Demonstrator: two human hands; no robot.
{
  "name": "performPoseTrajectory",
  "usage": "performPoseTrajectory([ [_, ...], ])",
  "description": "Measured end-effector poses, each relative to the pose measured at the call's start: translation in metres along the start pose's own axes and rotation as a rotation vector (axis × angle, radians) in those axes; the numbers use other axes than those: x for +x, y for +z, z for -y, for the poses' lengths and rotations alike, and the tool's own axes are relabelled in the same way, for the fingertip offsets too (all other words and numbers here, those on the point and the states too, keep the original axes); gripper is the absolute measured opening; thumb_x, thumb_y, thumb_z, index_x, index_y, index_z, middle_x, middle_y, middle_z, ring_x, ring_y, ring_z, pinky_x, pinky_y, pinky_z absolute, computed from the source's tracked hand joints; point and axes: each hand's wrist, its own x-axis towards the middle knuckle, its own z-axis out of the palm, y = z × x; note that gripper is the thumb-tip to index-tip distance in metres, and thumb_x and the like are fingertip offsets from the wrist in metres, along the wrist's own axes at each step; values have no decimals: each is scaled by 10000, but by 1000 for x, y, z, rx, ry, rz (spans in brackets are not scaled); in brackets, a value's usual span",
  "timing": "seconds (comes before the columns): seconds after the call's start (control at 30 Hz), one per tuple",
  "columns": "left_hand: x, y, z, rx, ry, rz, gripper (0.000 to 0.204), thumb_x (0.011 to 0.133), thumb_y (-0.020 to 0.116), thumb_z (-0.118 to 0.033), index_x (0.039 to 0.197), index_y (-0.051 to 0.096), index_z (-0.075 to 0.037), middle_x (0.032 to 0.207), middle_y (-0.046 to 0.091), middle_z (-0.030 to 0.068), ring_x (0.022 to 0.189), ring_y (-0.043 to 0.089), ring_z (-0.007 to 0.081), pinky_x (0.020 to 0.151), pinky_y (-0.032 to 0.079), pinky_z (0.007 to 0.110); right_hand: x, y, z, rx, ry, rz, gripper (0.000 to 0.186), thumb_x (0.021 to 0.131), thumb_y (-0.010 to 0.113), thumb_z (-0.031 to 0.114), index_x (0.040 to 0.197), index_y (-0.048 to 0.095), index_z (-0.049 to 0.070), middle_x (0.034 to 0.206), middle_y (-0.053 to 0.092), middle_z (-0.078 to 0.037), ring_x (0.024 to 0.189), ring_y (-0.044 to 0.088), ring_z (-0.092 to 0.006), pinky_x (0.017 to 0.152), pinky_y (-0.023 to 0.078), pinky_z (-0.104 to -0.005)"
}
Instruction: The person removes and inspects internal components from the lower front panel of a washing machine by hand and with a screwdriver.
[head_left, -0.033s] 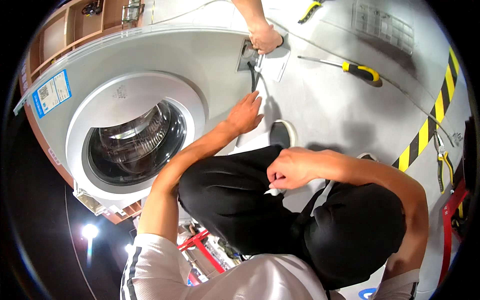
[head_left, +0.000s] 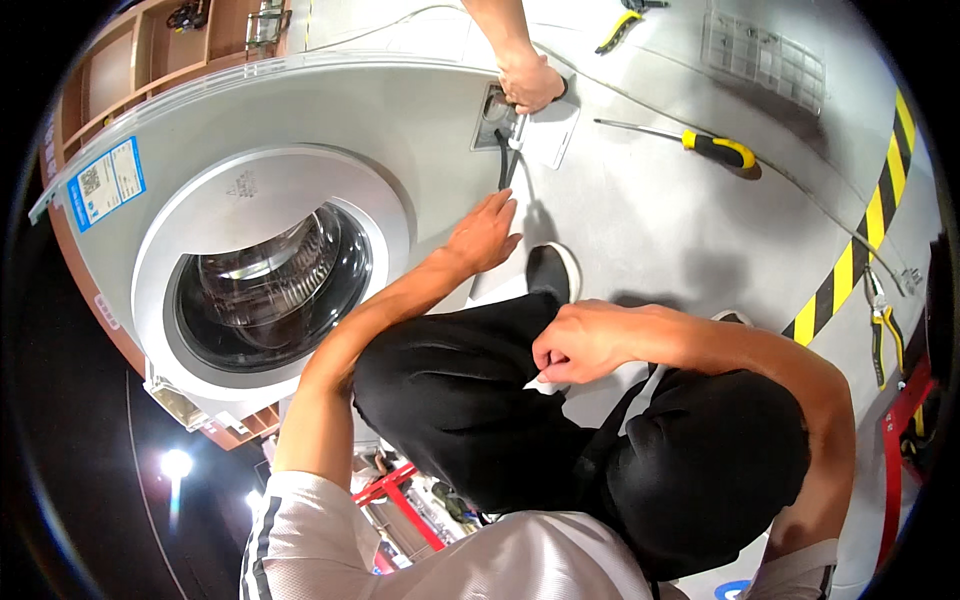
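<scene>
A front-loading washing machine with a round glass door (head_left: pixel 285 285) stands at the left. In its lower front is a small square opening (head_left: pixel 492 118), from which a thin black hose (head_left: pixel 504 160) hangs. My left hand (head_left: pixel 484 234) reaches toward it, fingers stretched out and thumb apart; the fingertips are at the hose's lower end, and I cannot tell whether they touch. Another person's hand (head_left: pixel 531 80) comes from the far side and is at the opening, by a white flap (head_left: pixel 548 135). My right hand (head_left: pixel 578 343) is closed above my knees, its palm side hidden.
On the grey floor lie a yellow-and-black screwdriver (head_left: pixel 720 148), pliers (head_left: pixel 880 325) at the right and another yellow-handled tool (head_left: pixel 620 30) at the far side. A clear compartment box (head_left: pixel 765 60) and a grey cable (head_left: pixel 810 185) lie there too. Yellow-black tape (head_left: pixel 850 265) crosses the right.
My left hand has drawn slightly left and nearer to me. My left shoe has shifted a little left. The other person's hand stays at the opening.
</scene>
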Motion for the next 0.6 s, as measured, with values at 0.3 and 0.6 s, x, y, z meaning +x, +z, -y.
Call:
performPoseTrajectory([
  [0.3,-1,-1,-3,-44,41,-17,441,840,607,-219,1179,483,34,1291,465,220,1198,461,349,982,411,409,0,17,-1,-29,50,22,236,818,613,333,855,678,109,784,681,-99,777,652,-297,697,508,-407],
  [0.6,27,-3,-3,29,133,76,334,827,631,-243,1068,587,-16,1066,566,182,987,564,372,859,466,436,3,26,-19,-120,169,-32,248,806,623,333,909,669,113,762,679,-53,716,643,-270,644,501,-380],
])
